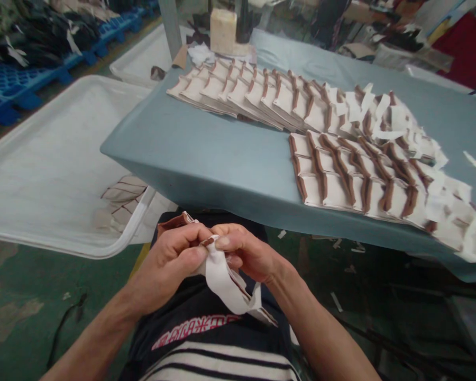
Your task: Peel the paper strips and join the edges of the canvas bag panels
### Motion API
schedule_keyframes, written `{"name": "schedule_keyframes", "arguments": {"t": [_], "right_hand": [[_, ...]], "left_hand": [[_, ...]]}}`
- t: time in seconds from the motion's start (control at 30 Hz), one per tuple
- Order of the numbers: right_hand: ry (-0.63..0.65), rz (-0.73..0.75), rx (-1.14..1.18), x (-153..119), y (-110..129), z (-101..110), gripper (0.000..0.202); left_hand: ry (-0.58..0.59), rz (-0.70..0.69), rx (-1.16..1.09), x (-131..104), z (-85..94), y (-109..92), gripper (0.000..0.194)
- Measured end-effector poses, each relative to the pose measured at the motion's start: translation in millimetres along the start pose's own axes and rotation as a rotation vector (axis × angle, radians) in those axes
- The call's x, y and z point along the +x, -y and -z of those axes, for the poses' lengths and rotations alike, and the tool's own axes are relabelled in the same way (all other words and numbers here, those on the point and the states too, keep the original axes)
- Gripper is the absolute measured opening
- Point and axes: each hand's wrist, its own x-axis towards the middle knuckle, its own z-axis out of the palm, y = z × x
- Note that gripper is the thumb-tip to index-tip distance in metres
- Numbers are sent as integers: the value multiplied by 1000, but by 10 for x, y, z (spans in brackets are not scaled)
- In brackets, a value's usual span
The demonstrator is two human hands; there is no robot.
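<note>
Both hands meet above my lap, in front of the table's near edge. My left hand (176, 259) is closed, its thumb and fingers pinching a white and brown fabric piece (226, 280). Close against it, my right hand (246, 251) pinches the same piece near its top edge. A white strip hangs from between the hands and curls down to the right over the dark apron. Part of a brown edge sticks out above my left hand. The fingers hide the exact spot being gripped.
On the blue-covered table (162, 143) lie two rows of overlapping cream pieces with brown edges (341, 174), with loose white strips at their right. A white bin (63, 132) holding a few pieces stands at the left. Blue pallets (19, 84) carry dark cloth behind it.
</note>
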Motion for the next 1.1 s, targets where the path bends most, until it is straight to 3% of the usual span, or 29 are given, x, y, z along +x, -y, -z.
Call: {"name": "schedule_keyframes", "arguments": {"t": [0.13,0.3,0.5,0.6,0.77,0.97,1.1], "right_hand": [[-137,44,-183,-74,58,-64,41],[-227,81,-359,-169,115,-153,46],[-272,112,-459,-244,82,-209,52],[-290,126,-644,-332,181,-142,41],[-494,508,-1093,-467,557,-41,24],[-53,700,-1355,-209,599,-166,36],[58,674,-1475,-36,555,-179,22]], "left_hand": [[132,-62,195,-12,223,-66,24],[224,-18,134,-42,274,-93,20],[199,15,206,-36,223,-85,19],[137,0,266,-41,194,-97,23],[51,-64,302,-28,150,-167,24],[57,-71,310,-83,172,-181,22],[59,-96,344,-186,226,-141,20]]}}
